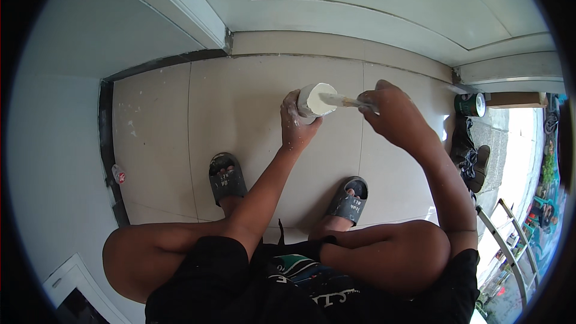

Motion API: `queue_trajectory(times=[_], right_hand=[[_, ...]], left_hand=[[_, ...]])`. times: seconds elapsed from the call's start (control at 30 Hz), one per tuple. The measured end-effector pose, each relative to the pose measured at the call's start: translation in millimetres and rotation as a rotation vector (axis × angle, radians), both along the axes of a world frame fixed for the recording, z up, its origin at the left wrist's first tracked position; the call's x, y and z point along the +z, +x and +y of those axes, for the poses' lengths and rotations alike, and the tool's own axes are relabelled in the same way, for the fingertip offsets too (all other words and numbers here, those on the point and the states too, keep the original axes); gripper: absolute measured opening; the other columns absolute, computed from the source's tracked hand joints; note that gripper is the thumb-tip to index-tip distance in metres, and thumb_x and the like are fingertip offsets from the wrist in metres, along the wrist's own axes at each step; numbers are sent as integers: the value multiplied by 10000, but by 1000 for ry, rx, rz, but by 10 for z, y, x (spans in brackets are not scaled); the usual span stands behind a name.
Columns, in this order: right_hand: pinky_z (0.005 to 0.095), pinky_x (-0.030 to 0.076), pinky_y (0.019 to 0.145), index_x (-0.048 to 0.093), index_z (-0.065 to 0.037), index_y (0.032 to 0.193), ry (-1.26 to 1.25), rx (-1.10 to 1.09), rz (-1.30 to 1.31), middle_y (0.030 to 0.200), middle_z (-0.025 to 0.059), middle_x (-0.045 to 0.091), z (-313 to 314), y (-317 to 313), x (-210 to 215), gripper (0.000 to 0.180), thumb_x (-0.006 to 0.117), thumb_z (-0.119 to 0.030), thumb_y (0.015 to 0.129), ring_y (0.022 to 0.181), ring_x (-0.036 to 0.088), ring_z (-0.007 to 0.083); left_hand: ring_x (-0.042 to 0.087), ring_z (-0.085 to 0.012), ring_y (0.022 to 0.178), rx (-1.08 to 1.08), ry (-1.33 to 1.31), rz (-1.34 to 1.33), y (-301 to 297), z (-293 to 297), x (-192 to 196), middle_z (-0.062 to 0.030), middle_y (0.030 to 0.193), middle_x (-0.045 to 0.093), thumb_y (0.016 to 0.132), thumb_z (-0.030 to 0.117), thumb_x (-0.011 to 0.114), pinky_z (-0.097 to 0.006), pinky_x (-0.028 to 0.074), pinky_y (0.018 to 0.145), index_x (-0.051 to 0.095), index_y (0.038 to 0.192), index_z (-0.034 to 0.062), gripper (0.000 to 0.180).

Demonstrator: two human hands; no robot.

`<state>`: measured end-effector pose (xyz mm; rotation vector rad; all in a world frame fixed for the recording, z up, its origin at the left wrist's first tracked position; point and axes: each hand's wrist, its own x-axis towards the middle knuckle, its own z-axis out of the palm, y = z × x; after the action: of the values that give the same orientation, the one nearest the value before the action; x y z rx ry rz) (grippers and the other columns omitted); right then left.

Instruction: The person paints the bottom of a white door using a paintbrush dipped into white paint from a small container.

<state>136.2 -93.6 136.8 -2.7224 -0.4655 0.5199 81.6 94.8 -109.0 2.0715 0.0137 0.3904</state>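
Black shirt and bent knees nearest; beyond them, a white cup held above floor tiles.
Left hand curls around the cup; right hand grips a brush-like tool pointing leftward, long axis nearly crosswise, tip at the cup's open mouth.

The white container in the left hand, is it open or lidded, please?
The container is open: no lid shows, its white inside is visible, and the brush overlaps its mouth.
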Motion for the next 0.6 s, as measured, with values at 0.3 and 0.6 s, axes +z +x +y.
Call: queue_trajectory(times=[0.3,0.6], right_hand=[[475,593,781,740,12,906,-206,209,-42,1035,222,643,155,-168,-505,109,694,-24,813,907,727,381],[472,585,762,740,18,885,-151,74,-96,964,214,688,-151,-123,-125,107,676,-41,823,892,722,386]], left_hand=[[489,-405,1288,-135,80,-110,-127,-361,230,-196,1383,510,638,91,910,-518,407,1109,398,1424,48,939],[476,-405,1285,-93,104,-90,-150,-350,247,-198,1384,504,635,72,895,-518,402,1104,400,1426,44,934]])
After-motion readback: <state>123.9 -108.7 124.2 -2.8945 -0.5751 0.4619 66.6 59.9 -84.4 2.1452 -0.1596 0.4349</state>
